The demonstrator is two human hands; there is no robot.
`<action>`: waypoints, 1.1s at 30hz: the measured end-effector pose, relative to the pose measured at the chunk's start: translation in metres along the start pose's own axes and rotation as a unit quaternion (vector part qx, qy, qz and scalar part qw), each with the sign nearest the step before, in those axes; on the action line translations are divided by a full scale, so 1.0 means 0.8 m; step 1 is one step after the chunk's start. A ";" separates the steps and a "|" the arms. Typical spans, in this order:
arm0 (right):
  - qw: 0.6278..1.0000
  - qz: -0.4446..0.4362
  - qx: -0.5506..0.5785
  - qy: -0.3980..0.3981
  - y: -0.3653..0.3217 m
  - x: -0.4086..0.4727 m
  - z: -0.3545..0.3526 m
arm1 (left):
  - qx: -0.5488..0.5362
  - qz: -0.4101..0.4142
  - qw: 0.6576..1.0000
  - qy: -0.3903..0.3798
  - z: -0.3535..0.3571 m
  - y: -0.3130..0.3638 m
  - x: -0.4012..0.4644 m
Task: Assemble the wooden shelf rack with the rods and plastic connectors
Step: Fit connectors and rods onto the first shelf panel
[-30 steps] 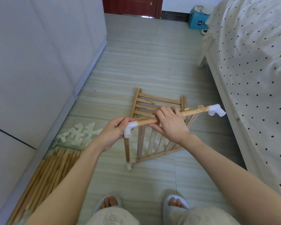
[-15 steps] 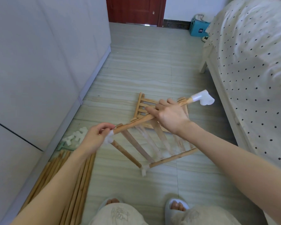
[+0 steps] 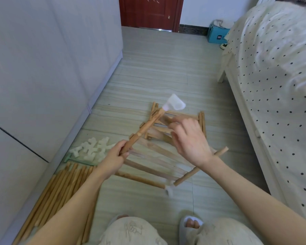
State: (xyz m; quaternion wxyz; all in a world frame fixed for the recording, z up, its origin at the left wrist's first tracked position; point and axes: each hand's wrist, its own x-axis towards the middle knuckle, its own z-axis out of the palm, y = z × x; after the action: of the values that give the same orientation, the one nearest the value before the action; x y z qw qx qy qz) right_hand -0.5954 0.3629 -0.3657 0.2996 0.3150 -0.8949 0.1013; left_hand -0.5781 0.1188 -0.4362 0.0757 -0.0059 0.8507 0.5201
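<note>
Am gripping near end of panel's side rod (image 3: pixel 141 133) with my left hand (image 3: pixel 113 159); rod's long axis running away up-right to white connector (image 3: pixel 174 104). My right hand (image 3: pixel 189 138) hovering loosely curled over slats, seemingly holding nothing. Slatted panel (image 3: pixel 155 161) hanging tilted above floor, nearer left hand.

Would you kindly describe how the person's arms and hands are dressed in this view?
Both forearms are bare, with no sleeves in view. The left hand and the right hand wear no gloves; no rings, watch or bracelets are visible, though motion blur softens the right hand.
</note>
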 end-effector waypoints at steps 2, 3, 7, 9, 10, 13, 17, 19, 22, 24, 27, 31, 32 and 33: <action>0.992 0.108 0.006 -0.069 0.017 -0.013 0.006 | -0.046 -0.051 0.998 -0.013 0.005 -0.020 -0.008; 0.980 0.149 -0.001 -0.134 0.026 -0.016 0.011 | -0.068 -0.072 0.995 -0.020 0.008 -0.030 -0.011; 0.929 0.183 0.003 -0.323 0.046 -0.019 0.043 | -0.112 -0.112 0.987 -0.030 0.020 -0.057 -0.019; 0.915 0.188 0.058 -0.352 0.048 -0.016 0.056 | -0.124 -0.120 0.984 -0.034 0.022 -0.065 -0.018; 0.910 0.190 0.081 -0.360 0.048 -0.015 0.061 | -0.127 -0.124 0.984 -0.035 0.021 -0.068 -0.016; 0.914 0.163 0.116 -0.352 0.040 -0.015 0.073 | -0.125 -0.133 0.983 -0.025 0.020 -0.074 -0.009; 0.927 0.103 0.097 -0.348 0.026 -0.006 0.087 | -0.109 -0.139 0.984 0.018 0.015 -0.078 0.000; 0.932 0.069 0.086 -0.344 0.021 0.002 0.094 | -0.128 -0.115 0.984 0.045 0.013 -0.079 -0.002; 0.934 0.013 0.056 -0.352 0.010 0.014 0.107 | -0.163 -0.077 0.981 0.069 0.012 -0.076 -0.006; 0.932 -0.006 0.022 -0.363 0.004 0.019 0.116 | -0.188 -0.082 0.976 0.075 0.011 -0.074 -0.008; 0.927 -0.004 0.007 -0.374 -0.006 0.023 0.129 | -0.198 -0.090 0.972 0.088 0.006 -0.077 -0.011; 0.933 -0.025 -0.014 -0.359 -0.015 0.028 0.146 | -0.188 -0.080 0.976 0.073 -0.006 -0.076 -0.012; 0.935 -0.029 -0.012 -0.352 -0.016 0.031 0.150 | -0.183 -0.072 0.978 0.063 -0.010 -0.078 -0.012; 0.938 -0.031 -0.007 -0.344 -0.015 0.035 0.154 | -0.177 -0.064 0.981 0.054 -0.016 -0.080 -0.012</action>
State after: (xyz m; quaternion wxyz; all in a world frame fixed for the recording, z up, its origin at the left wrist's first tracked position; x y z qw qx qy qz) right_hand -0.6632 0.2942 -0.4475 -0.0213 0.3557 -0.9339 -0.0287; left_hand -0.5648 0.0777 -0.4862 0.0602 -0.1018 0.7461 0.6553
